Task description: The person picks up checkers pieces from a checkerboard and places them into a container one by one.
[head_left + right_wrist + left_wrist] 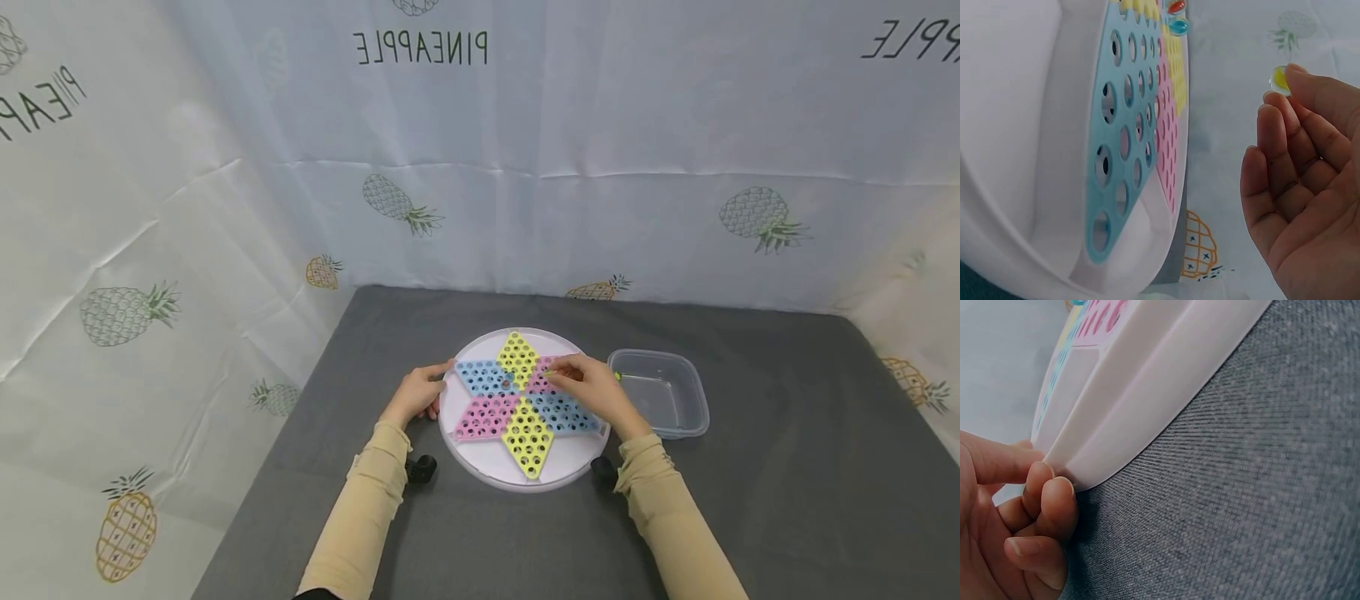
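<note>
A round white Chinese checkers board [471, 458] lies on the grey cloth, with a star of yellow, pink and blue perforated sections. My left hand [412, 393] grips its left rim, thumb above and fingertips below, as the left wrist view shows. Over the upper right part of the star is my right hand [596, 390]. Its thumb and index finger pinch a clear marble with yellow inside [1279, 80], held above the board. A red marble [1175, 7] and a teal marble [1179, 26] sit on the board near the star's middle.
Just right of the board stands a clear plastic container [663, 393], with a small yellow-green thing [618, 377] at its left edge. A pineapple-print curtain [570, 225] hangs behind the grey-covered table [517, 542]. Black wrist devices [422, 468] show near both forearms.
</note>
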A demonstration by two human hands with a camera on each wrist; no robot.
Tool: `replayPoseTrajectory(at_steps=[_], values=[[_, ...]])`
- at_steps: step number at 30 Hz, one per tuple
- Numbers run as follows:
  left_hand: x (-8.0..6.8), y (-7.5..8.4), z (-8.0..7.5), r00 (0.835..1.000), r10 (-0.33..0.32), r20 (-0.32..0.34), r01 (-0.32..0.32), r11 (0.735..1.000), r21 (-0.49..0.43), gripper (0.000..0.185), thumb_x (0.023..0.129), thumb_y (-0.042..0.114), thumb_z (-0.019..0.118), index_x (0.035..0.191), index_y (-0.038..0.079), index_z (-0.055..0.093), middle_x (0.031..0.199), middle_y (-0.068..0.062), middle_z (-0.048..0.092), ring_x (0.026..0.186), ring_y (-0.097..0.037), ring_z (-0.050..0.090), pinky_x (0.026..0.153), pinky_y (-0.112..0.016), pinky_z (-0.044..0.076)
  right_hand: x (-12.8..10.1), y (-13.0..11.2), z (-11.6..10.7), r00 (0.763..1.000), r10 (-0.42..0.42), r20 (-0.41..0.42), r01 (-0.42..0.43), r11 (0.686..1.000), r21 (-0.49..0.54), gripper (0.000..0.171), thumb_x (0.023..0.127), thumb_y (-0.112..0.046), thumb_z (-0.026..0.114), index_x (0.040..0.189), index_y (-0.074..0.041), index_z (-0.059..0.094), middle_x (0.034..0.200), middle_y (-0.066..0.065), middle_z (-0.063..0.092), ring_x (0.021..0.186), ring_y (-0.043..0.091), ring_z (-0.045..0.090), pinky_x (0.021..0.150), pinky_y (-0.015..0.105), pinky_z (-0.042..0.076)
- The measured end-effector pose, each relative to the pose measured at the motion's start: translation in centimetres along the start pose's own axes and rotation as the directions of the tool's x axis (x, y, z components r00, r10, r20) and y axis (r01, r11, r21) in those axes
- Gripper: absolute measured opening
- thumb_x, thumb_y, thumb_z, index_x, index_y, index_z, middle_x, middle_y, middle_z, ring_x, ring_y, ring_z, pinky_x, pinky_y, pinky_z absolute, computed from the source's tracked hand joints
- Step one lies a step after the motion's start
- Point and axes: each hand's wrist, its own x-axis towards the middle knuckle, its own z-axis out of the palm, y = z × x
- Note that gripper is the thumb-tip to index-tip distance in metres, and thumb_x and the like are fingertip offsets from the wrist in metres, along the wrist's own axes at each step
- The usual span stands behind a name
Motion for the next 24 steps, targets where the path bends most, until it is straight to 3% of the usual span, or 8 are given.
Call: replayPoseTrajectory(at_steps=[11, 24], values=[[0.1, -0.2, 0.0, 1.000, 0.010, -0.008, -0.011, 1.000, -0.016, 0.047, 0.091, 0.017, 0.050, 0.137, 0.026, 0.049, 0.045, -0.003, 0.048, 0.037, -0.015, 0.045, 0.039, -0.025, 0.032, -1.0, 0.9, -1.5, 0.998, 0.047, -0.049, -0.046, 0.999, 0.022, 0.035, 0.086, -0.038, 0.063, 0.110, -0.013, 0.066, 0.106, 0.008, 0.066, 0.095, 0.021, 0.060, 0.082, 0.037, 0.048], [0.2, -0.3, 0.1, 1.000, 0.012, -0.013, -0.012, 1.000, -0.029, 0.047, 0.090, 0.018, 0.050, 0.136, 0.028, 0.049, 0.044, -0.004, 0.048, 0.036, -0.015, 0.045, 0.039, -0.026, 0.033, -1.9, 2.8, -2.9, 0.989, 0.085, -0.117, -0.087, 0.996, -0.019, 0.039, 0.087, -0.043, 0.060, 0.111, -0.012, 0.065, 0.102, 0.009, 0.065, 0.090, 0.020, 0.057, 0.075, 0.029, 0.046]])
